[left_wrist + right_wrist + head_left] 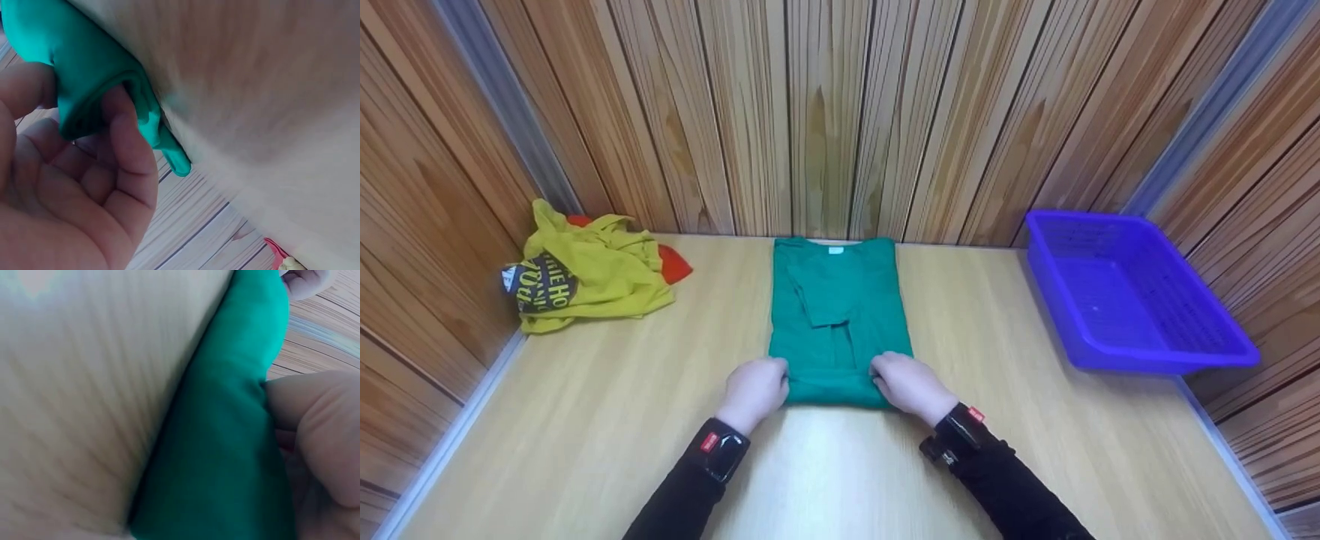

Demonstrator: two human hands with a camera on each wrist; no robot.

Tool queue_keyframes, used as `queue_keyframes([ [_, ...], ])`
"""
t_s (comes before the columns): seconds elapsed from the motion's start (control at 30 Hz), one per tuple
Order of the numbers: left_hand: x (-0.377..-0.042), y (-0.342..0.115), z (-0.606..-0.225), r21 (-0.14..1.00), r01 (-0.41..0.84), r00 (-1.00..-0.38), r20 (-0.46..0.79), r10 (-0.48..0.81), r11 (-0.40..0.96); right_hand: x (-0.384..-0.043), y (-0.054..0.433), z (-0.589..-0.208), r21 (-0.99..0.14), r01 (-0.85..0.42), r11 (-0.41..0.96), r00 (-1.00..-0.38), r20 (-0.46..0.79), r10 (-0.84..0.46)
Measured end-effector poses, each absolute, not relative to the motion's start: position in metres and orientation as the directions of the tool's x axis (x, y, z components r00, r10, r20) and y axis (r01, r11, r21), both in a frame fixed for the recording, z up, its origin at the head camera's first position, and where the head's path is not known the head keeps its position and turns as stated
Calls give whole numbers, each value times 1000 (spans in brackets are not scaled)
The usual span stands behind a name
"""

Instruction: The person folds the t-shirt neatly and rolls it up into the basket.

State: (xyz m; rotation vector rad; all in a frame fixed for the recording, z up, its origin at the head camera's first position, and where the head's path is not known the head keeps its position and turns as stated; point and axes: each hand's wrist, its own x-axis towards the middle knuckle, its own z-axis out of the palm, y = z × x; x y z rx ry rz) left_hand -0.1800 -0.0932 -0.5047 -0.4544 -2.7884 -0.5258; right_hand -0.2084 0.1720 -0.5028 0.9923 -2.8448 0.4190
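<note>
A green T-shirt [840, 300] lies in a narrow panel with its sides tucked in, collar and white label toward the back wall and one sleeve across its front. Its near hem is turned up into a thick fold. My left hand [755, 386] pinches the left end of that fold; in the left wrist view, the thumb and curled fingers [132, 146] hold the layered cloth [95, 84]. At the right end, my right hand [913, 384] grips the same fold, its thumb [289, 402] pressed against the green cloth [219, 439] in the right wrist view.
A crumpled yellow shirt [607, 270] with dark printing lies at the back left, over a red-orange cloth [673, 264]. On the right stands a purple plastic basket [1162, 360]. Wood-panelled walls [825, 112] enclose the light wooden table [990, 315] at the back and sides.
</note>
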Motion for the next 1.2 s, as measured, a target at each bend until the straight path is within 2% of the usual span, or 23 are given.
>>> queue_keyframes([
  [0.1,-181,-90,-505,292,322,-927,289,238,900,-209,170,-502,-197,-615,763,-788,186,-587],
  [0.27,-183,-87,-504,272,286,-946,236,224,919,-205,169,-500,-139,-639,757,-762,247,-598],
  [0.5,-186,-85,-505,252,279,-949,221,225,927,-185,171,-495,-80,-745,662,-629,414,-658],
  [0.6,-186,-85,-505,252,273,-951,219,220,928,-173,173,-495,-64,-770,635,-602,403,-689],
  [0.8,-186,-86,-505,257,274,-947,239,214,927,-159,177,-497,-32,-773,633,-604,340,-720],
  [1.0,-183,-86,-506,275,271,-950,231,210,922,-160,176,-503,-5,-776,631,-596,335,-730],
  [1.2,-180,-86,-506,262,302,-932,282,227,916,-164,177,-508,20,-790,613,-570,345,-746],
])
